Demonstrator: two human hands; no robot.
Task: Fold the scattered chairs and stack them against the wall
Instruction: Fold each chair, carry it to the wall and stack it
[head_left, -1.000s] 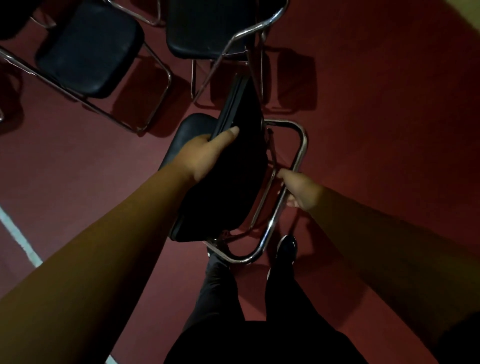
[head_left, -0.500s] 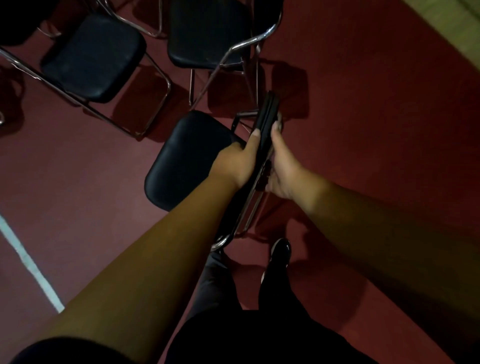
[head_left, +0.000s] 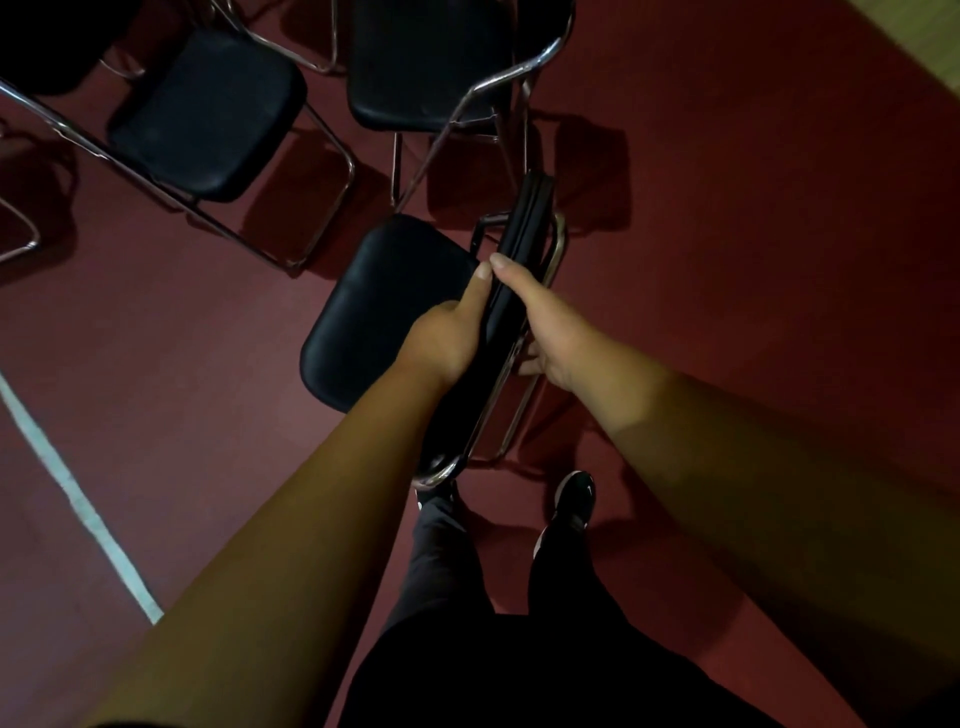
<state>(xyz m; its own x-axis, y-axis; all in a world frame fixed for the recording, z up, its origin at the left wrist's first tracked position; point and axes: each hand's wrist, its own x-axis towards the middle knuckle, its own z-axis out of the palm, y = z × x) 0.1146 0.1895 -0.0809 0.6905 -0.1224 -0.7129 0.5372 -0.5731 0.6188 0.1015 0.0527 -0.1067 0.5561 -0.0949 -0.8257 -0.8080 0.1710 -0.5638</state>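
Observation:
A black folding chair with a chrome tube frame stands folded nearly flat and edge-on in front of me. My left hand grips its left side, thumb along the padded edge. My right hand grips the right side, fingers curled round the frame. Directly left of the folded chair, a black padded seat of another chair lies flat; its frame is mostly hidden behind my hands.
Two unfolded black chairs stand on the dark red floor: one at the upper left, one at the top centre. A white floor line runs down the left. My feet are just below the held chair. A pale strip crosses the top right corner.
The chair has gone from half open to folded flat. My right hand moved from the lower frame tube up to the right side, opposite my left hand.

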